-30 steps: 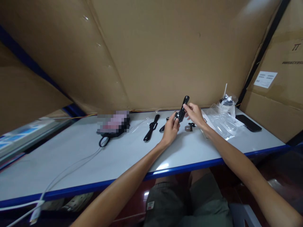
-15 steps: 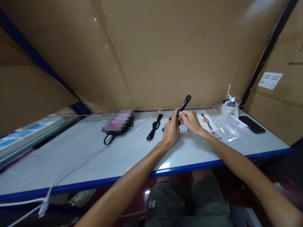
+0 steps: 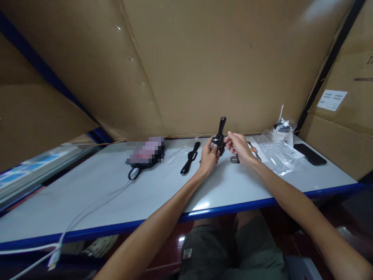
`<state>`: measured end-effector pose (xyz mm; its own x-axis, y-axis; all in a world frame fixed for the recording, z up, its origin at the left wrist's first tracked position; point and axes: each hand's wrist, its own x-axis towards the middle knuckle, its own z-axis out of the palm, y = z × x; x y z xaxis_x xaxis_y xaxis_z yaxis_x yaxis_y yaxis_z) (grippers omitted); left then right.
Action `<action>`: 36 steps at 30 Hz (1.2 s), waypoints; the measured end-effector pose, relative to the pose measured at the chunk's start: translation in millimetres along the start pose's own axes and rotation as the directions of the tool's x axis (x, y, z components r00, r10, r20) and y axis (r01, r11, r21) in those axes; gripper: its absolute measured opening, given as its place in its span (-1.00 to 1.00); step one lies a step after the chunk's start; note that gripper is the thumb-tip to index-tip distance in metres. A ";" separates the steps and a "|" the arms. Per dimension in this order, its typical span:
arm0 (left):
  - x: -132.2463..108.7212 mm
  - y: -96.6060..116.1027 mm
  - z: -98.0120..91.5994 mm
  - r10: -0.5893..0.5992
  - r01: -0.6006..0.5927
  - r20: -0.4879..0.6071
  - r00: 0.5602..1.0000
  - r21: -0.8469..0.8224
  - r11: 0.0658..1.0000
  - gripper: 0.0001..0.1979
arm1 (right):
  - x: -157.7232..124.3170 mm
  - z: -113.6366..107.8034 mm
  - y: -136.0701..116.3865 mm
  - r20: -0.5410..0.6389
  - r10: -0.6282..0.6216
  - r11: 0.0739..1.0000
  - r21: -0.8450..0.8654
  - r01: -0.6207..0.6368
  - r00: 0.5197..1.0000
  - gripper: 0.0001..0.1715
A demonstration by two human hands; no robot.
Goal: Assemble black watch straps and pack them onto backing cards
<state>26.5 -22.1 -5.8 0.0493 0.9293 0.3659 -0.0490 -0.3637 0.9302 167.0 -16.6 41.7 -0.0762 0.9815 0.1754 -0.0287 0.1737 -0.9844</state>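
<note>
My left hand (image 3: 208,157) is closed around a black spokeshave (image 3: 222,126), holding it above the table with one handle pointing up and away. The tool's middle part, with a light slot-shaped opening in a dark plate, faces me. Just right of it is my right hand (image 3: 239,146), fingers curled with the tips drawn together; whether something small sits between them is hidden. Below that hand a flat dark metal plate (image 3: 234,159) with a hole lies on the table. A second black spokeshave (image 3: 190,157) rests on the table to the left.
On the right lie a printed sheet (image 3: 256,149), clear plastic packaging (image 3: 279,157) and a black phone (image 3: 310,154). A dark device with a blurred screen (image 3: 145,151) stands left, its white cable (image 3: 96,200) running off the blue front edge (image 3: 140,226). Cardboard (image 3: 204,70) walls the back.
My right hand has come away from the spokeshave and moved slightly right. The spokeshave in my left hand has turned more upright, showing its middle. The metal plate on the table has come into view.
</note>
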 end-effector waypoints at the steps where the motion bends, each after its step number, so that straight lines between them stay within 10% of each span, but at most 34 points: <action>1: 0.3 2.8 0.2 -0.082 0.083 0.019 0.996 -0.095 0.992 -0.61 | 2.1 -3.0 0.1 -0.036 -0.038 0.999 -0.019 0.038 0.999 -0.44; 11: -2.9 9.7 2.6 -0.149 0.161 0.065 0.987 -0.228 0.960 -0.50 | 9.4 -9.3 7.9 0.069 -0.012 0.988 -0.151 0.023 0.998 -0.73; 30: -4.1 0.2 6.1 -0.031 0.036 0.035 0.999 -0.140 0.990 -0.55 | 4.4 -0.8 11.9 0.041 -0.101 0.979 -0.174 0.107 0.994 -0.59; 33: -3.6 -4.2 5.5 0.048 -0.048 -0.049 0.998 0.015 0.999 -0.59 | 2.7 -6.7 7.5 -0.170 -0.336 0.881 -0.403 0.246 0.926 -0.65; 36: -5.4 -5.0 4.2 0.190 -0.157 -0.118 0.975 0.247 0.956 -0.63 | -2.5 -11.6 2.7 -0.027 -0.508 0.660 -0.654 0.369 0.861 -0.69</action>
<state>30.7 -25.6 -12.3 -0.0794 0.8440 0.5304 0.1915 -0.5093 0.8390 178.7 -17.7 38.4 -0.0243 0.7588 0.6508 0.6048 0.5295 -0.5948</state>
